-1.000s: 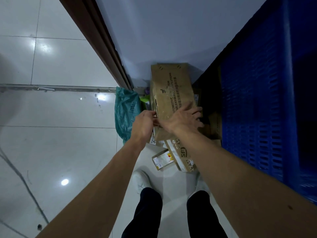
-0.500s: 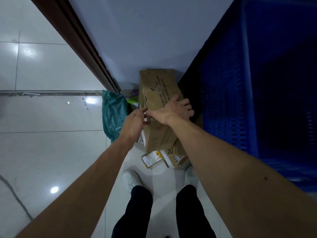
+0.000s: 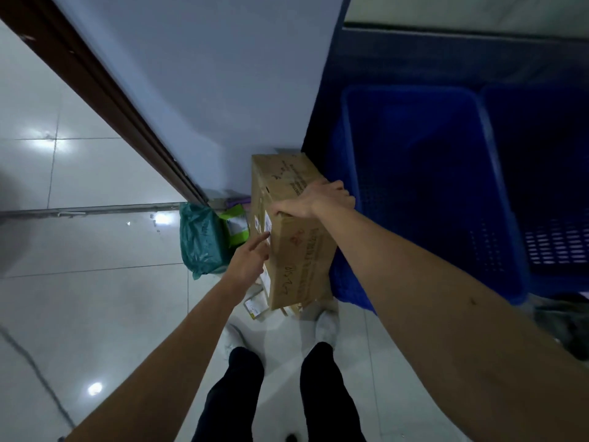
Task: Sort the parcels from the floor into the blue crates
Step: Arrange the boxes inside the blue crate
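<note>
A long brown cardboard box (image 3: 296, 260) with printed text and a white label lies raised over the floor pile, beside the wall. My right hand (image 3: 314, 199) grips its top, thumb hooked over the left edge and fingers curled over the right edge. My left hand (image 3: 250, 266) touches the box's left side near the label with straight fingers. A blue crate (image 3: 497, 199) stands right of the box, its inside dark and holding nothing that I can see. Small cardboard parcels (image 3: 256, 304) lie under the box's near end.
A teal plastic mailer (image 3: 200, 240) and a green packet (image 3: 237, 228) lie on the floor left of the box. A second blue crate (image 3: 561, 250) stands further right. A brown door frame (image 3: 105, 100) runs along the wall. My white shoes (image 3: 326, 325) stand on the tiles.
The box has risen off the pile toward the crate. My right hand has shifted to grip across its top, and my left hand has slid down its left side.
</note>
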A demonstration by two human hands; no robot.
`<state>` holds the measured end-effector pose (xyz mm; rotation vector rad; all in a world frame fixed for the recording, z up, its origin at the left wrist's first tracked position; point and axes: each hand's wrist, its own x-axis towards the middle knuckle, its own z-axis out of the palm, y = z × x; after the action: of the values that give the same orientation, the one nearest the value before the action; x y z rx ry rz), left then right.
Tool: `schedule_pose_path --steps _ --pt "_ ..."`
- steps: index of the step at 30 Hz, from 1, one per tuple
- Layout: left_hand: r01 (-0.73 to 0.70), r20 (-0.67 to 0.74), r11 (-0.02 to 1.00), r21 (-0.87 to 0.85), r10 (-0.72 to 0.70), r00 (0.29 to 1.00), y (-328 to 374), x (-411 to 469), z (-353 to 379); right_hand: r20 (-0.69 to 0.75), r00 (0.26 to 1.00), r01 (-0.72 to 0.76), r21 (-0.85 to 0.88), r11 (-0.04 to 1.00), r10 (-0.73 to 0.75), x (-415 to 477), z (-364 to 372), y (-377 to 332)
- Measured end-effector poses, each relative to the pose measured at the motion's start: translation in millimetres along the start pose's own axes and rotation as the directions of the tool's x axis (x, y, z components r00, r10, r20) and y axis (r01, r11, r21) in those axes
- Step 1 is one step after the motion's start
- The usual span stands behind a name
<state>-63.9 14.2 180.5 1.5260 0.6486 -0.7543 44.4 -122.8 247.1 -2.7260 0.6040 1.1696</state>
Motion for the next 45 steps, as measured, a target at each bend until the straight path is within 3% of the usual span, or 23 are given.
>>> schedule_pose_path --steps 6,11,15,20,23,27,32,36,41,45 --pt "0.103 -0.084 0.991 0.086 -0.096 0.992 6.8 -54.2 18.6 0.021 0.998 0.056 0.153 0.987 -0.06 -50.4 -77.0 49.8" --pt "0.059 -0.118 0.981 0.183 -0.038 0.992 34.6 -100.2 43.3 0.021 0.994 0.102 0.252 0.962 -0.111 -52.7 -125.1 91.4" --pt "0.082 -0.162 0.997 0.001 -0.081 0.984 73.3 -121.2 73.9 -0.044 0.987 0.159 0.344 0.926 -0.153 -74.0 -164.7 135.4" --pt "0.109 -0.118 0.993 -0.044 -0.113 0.987 104.8 -131.5 121.7 -0.063 0.956 0.284 0.442 0.851 -0.287 -111.8 -199.5 197.2" --pt "0.134 -0.131 0.991 0.012 -0.132 0.983 107.8 -138.4 145.0 -0.076 0.952 0.288 0.544 0.788 -0.296 -127.7 -202.3 228.0" --pt "0.181 -0.124 0.981 -0.077 -0.189 0.974 95.3 -137.1 153.7 -0.071 0.956 0.269 0.6 0.753 -0.285 -139.0 -192.3 255.3" --pt "0.197 -0.123 0.978 -0.066 -0.204 0.971 97.1 -139.2 147.6 -0.041 0.972 0.188 0.724 0.664 -0.231 -151.2 -182.9 283.3" --pt "0.12 -0.083 0.991 -0.05 -0.124 0.989 110.4 -133.1 132.8 0.053 0.973 0.091 0.806 0.584 -0.225 -164.5 -177.8 306.5" --pt "-0.007 -0.12 0.997 0.075 0.016 0.993 134.4 -140.6 126.7 -0.006 0.993 0.073 0.818 0.571 -0.119 -192.9 -162.5 331.6" --pt "-0.106 -0.126 0.979 0.173 0.129 0.984 155.1 -160.4 130.1 -0.024 0.999 0.032 0.9 0.435 -0.025 -192.1 -148.1 344.6"
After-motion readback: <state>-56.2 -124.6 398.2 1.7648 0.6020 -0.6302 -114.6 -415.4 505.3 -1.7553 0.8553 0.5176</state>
